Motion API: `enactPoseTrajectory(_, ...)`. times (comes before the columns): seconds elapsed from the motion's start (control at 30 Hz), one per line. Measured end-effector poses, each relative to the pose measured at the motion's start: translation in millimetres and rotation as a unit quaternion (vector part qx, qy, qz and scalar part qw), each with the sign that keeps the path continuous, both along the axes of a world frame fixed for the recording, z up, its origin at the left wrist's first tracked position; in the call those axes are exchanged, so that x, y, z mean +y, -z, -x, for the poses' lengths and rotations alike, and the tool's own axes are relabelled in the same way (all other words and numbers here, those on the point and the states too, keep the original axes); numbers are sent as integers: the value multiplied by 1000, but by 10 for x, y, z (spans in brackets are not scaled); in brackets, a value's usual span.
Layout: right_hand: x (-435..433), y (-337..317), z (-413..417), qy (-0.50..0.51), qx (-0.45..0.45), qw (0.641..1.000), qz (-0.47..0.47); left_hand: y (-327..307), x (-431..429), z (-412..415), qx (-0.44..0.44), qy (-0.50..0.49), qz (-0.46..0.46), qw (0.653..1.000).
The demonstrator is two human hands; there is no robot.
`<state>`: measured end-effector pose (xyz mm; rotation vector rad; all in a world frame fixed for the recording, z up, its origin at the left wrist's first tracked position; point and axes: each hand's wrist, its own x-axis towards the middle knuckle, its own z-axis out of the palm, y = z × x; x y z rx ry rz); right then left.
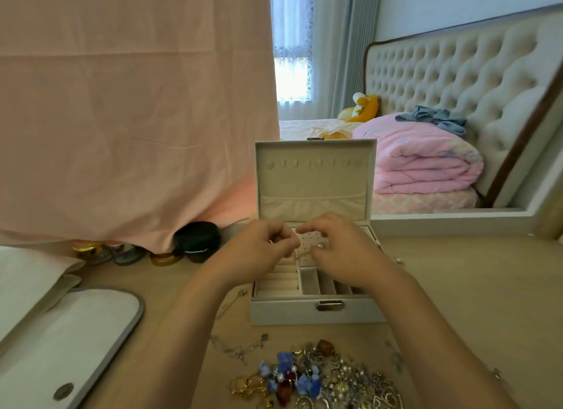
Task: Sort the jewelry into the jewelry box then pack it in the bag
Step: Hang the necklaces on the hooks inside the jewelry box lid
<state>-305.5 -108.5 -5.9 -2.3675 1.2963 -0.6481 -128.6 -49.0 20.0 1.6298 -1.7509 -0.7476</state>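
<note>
A pale grey jewelry box (pixel 313 312) stands open on the wooden table, its lid upright. Both my hands hover over its back part, above a white perforated earring panel (pixel 307 244). My left hand (pixel 262 247) has its fingers curled, pinching something small that I cannot make out. My right hand (pixel 341 250) pinches a small silvery earring (pixel 320 245) against the panel. A heap of jewelry (pixel 313 378) with blue, amber, gold and silver pieces lies in front of the box. A silver chain (pixel 237 347) lies to the heap's left.
A white bag with grey trim (pixel 70 341) lies flat at the left. Small jars (pixel 164 258) and a black pouch (pixel 198 238) sit under a hanging pink cloth (pixel 128 104). Loose small pieces lie right of the box. A bed stands beyond the table.
</note>
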Motion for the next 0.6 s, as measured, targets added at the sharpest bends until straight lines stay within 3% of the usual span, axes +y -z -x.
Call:
enactPoseTrajectory(0.1,78,1,-113,-80,-137,982,-102,27,-18,-7,7,-5,36,999)
enactPoseTrajectory(0.2,88,5,-118,-90,-198,967,-133,40,-16,-60,25,-7,59,998)
enactPoseTrajectory(0.4,51,9,-81,-49,-255,956,-135,34,-7,-178,31,13,52,998)
enactPoseTrajectory(0.6,-41,120,-49,-1,-256,959,-123,79,-43,-289,-48,-43,7,998)
